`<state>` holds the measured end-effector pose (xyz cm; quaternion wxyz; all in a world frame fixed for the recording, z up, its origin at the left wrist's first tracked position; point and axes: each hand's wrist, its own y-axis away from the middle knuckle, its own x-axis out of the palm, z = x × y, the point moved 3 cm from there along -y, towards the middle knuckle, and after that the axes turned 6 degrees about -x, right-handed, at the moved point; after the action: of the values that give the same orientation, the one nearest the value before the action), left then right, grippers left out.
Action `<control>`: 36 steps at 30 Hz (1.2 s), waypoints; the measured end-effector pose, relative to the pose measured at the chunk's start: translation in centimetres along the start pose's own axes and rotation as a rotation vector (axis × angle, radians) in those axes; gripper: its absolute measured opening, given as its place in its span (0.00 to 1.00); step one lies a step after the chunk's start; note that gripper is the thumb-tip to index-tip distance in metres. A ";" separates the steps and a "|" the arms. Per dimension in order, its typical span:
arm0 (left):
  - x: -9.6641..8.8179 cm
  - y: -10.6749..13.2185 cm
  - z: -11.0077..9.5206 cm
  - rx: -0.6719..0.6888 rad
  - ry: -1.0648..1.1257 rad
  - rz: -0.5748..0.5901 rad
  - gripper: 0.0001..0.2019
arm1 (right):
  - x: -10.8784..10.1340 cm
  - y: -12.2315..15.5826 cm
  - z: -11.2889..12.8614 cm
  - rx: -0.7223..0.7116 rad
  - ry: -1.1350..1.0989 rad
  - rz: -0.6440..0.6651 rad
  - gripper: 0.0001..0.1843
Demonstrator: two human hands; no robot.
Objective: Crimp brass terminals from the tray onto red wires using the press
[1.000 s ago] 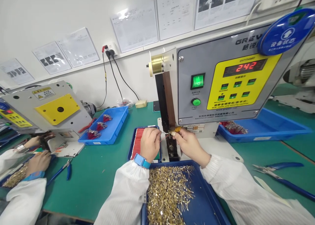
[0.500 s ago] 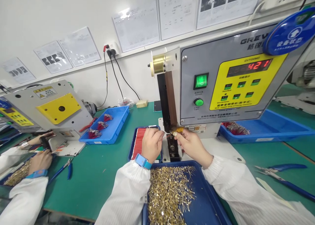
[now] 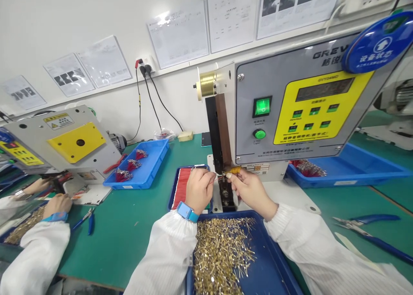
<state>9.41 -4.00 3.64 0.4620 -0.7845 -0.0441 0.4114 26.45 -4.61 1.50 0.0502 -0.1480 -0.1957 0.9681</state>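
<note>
My left hand (image 3: pixel 200 188) is closed in a pinch on a thin wire (image 3: pixel 217 174), just left of the machine's pressing head (image 3: pixel 225 191). My right hand (image 3: pixel 251 188) meets it from the other side, thumb and finger pressed together at the head. Whatever sits in that right pinch is too small to make out. A yellow finger cot (image 3: pixel 235 170) covers one right finger. Red wires (image 3: pixel 183 184) lie in a small blue tray behind my left hand. Below both hands, a dark blue tray (image 3: pixel 271 260) holds a heap of gold-coloured metal pins (image 3: pixel 221 252).
The grey machine (image 3: pixel 258 79) rises close behind my right hand. Blue-handled pliers (image 3: pixel 371 230) lie at right. A blue bin (image 3: pixel 361 168) with wire bundles stands behind them; another bin (image 3: pixel 151 166) is at left. A co-worker's hand (image 3: pixel 58 205) works at the far-left machine.
Both my hands hold nearly the same place, pinched at the pressing head. The machine's red display digits, lit before, look dark now. The co-worker's near arm has shifted right and up.
</note>
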 end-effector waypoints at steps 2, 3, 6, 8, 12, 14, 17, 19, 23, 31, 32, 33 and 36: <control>0.0 0.0 0.0 0.004 -0.006 0.004 0.08 | 0.0 0.0 -0.1 0.000 0.000 -0.005 0.19; 0.0 0.0 -0.1 0.004 -0.008 0.003 0.08 | 0.0 0.0 -0.1 0.001 0.002 -0.006 0.19; -0.1 0.0 -0.1 0.005 -0.006 0.004 0.07 | 0.0 0.0 -0.1 0.002 0.005 0.001 0.19; -0.1 -0.1 -0.2 0.005 -0.004 0.005 0.07 | 0.0 0.0 0.0 0.001 -0.001 0.006 0.19; -0.1 0.0 -0.1 0.001 0.004 0.014 0.07 | 0.0 -0.1 0.0 0.002 0.000 0.010 0.19; -0.1 0.0 -0.1 0.000 0.011 0.015 0.07 | 0.0 0.0 0.0 0.005 0.004 0.006 0.19; -0.1 0.0 -0.1 -0.005 0.019 0.009 0.08 | 0.0 0.0 0.0 0.012 -0.005 -0.002 0.19; 0.0 0.0 0.0 -0.010 0.023 0.006 0.08 | 0.0 0.0 0.0 0.020 -0.013 -0.005 0.20; -0.1 0.0 0.0 -0.023 0.034 0.004 0.07 | 0.3 -0.1 -0.1 0.034 -0.057 -0.012 0.19; -1.9 0.1 -0.6 -0.155 0.285 -0.099 0.09 | -1.4 2.0 3.2 -0.108 -0.036 0.137 0.14; -2.1 0.3 -0.8 -0.185 0.349 -0.112 0.10 | -1.8 2.6 3.8 -0.166 0.041 0.190 0.13; -2.3 0.4 -1.1 -0.198 0.410 -0.101 0.11 | -2.0 3.1 4.1 -0.216 0.114 0.241 0.12; -2.3 0.7 -2.4 -0.152 0.545 0.084 0.14 | -2.3 4.3 4.0 -0.267 0.238 0.306 0.12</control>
<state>9.28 -7.10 5.07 0.3791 -0.8997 0.0834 0.1996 27.28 -10.33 3.92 -0.0946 -0.2943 -0.2902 0.9056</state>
